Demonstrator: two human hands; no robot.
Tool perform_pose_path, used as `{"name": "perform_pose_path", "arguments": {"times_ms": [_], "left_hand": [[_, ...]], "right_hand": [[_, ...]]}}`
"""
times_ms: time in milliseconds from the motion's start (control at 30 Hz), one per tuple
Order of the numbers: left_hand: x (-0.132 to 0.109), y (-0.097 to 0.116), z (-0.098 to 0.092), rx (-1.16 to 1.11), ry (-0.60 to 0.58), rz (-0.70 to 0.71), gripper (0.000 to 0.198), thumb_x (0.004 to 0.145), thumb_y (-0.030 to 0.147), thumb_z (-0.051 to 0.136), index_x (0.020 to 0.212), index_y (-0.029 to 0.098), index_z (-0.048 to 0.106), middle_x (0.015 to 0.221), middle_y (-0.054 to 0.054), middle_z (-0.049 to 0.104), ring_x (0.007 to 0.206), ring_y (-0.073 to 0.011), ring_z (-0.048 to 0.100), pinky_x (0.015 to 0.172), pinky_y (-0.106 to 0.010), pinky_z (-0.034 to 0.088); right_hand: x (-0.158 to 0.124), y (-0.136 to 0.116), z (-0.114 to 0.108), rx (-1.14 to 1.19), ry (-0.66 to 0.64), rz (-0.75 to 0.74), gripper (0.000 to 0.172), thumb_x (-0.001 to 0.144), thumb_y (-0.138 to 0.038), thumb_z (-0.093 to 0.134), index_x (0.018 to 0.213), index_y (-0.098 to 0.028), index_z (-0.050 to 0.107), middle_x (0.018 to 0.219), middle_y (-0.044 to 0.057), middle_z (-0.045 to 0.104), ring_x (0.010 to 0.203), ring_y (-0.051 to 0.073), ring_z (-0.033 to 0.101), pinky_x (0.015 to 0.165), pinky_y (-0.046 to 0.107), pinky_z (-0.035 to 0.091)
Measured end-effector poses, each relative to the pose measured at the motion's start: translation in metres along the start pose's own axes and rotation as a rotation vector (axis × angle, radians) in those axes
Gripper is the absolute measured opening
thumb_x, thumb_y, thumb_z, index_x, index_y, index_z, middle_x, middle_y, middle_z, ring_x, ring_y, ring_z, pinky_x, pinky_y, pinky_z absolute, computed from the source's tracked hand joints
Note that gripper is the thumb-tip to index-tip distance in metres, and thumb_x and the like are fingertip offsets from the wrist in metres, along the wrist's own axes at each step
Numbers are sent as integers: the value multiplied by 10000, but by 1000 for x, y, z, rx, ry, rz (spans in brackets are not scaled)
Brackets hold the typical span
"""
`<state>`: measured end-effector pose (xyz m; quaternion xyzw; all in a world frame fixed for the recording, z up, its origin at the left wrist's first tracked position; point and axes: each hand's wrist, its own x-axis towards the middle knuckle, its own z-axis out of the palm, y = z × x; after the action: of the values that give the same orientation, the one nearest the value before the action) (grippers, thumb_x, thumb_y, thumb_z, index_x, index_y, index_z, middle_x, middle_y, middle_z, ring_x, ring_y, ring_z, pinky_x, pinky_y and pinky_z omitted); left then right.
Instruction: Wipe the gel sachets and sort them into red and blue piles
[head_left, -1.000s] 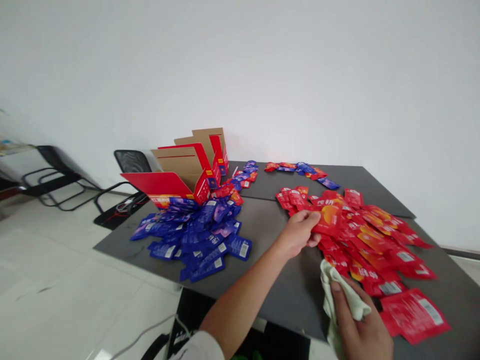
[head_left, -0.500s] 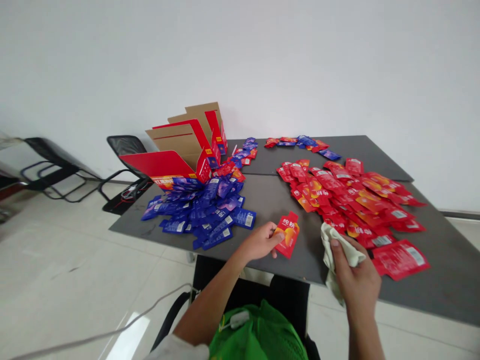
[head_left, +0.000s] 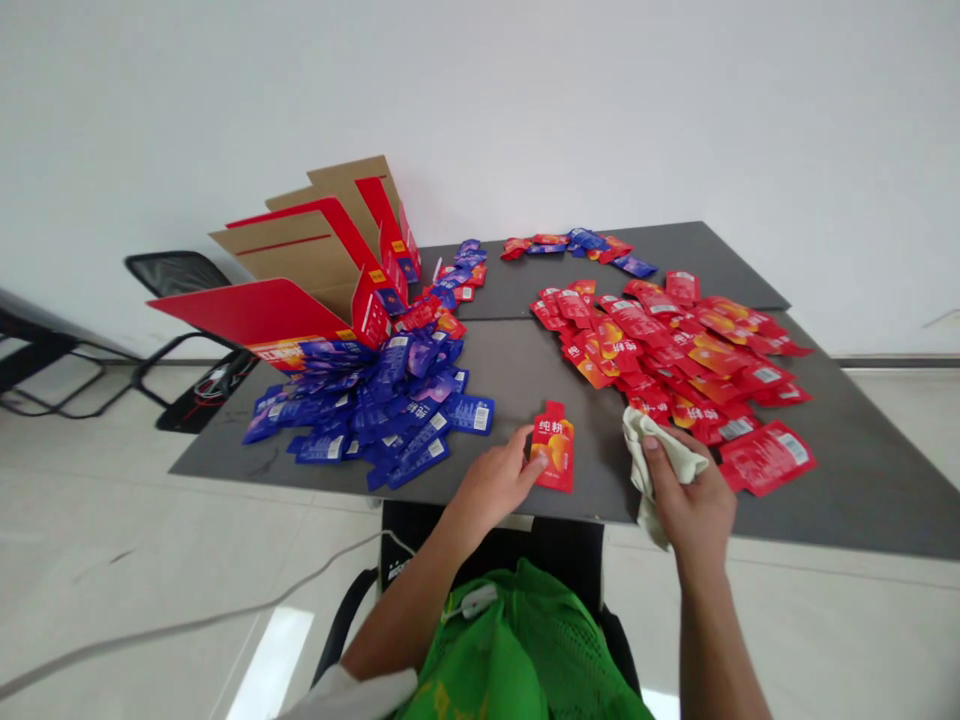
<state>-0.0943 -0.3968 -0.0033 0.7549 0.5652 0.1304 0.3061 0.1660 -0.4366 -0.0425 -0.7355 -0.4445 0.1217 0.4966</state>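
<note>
My left hand [head_left: 493,478] pinches a single red sachet with an orange fruit picture [head_left: 553,448] by its left edge, low over the near part of the grey table [head_left: 517,385]. My right hand [head_left: 694,500] is shut on a crumpled beige cloth [head_left: 660,465], close to the lower edge of a large spread of red sachets [head_left: 660,350]. A heap of blue sachets [head_left: 367,410] fans out to the left of my left hand, spilling from an open red-and-cardboard carton [head_left: 300,270].
A thin line of mixed red and blue sachets [head_left: 570,243] lies along the table's far edge. Black mesh chairs [head_left: 176,275] stand left of the table. A green mesh bag [head_left: 517,640] sits below the near edge, and a cable [head_left: 225,620] crosses the tiled floor.
My left hand has drawn the red sachet out of the red spread toward the table's near edge. The view has tilted down, showing more of the green bag.
</note>
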Motion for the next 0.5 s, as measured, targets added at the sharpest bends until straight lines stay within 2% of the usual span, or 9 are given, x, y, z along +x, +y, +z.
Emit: {"name": "perform_pose_path", "arguments": {"times_ms": [100,233,367,500], "left_hand": [[-15,7,3,161,71,59,402,1078,377,581,1439,201,609,1094,-108,748,1003,-301,742,854,-377,563],[-38,17,23,284,286,288,205,1076,342,604,1203,223,712,1103,-97,680,1010,-266,684,876,-389,584],[-54,13,45,299,365,522,256,1051,312,666,1290,232,711,1273,-114,695,1179,-275,652,989,-427,580],[-55,-5,57,298,388,599,289,1075,273,633,1353,230,699,1419,-103,695,1327,-258,625,1097,-418,546]], "right_hand": [[-1,-2,0,-1,1,-3,675,904,-776,673,1251,-208,787,1067,116,802,990,337,753,839,416,562],[-2,-3,1,22,-1,1,671,907,-773,674,1237,-200,788,1055,110,803,963,324,754,834,415,567],[2,-3,-1,39,-74,-8,675,888,-771,701,1225,-192,789,1057,107,806,941,315,754,836,423,587],[11,-16,-9,39,-158,-114,624,901,-729,726,1233,-205,787,1087,105,805,932,299,755,846,432,605]]}}
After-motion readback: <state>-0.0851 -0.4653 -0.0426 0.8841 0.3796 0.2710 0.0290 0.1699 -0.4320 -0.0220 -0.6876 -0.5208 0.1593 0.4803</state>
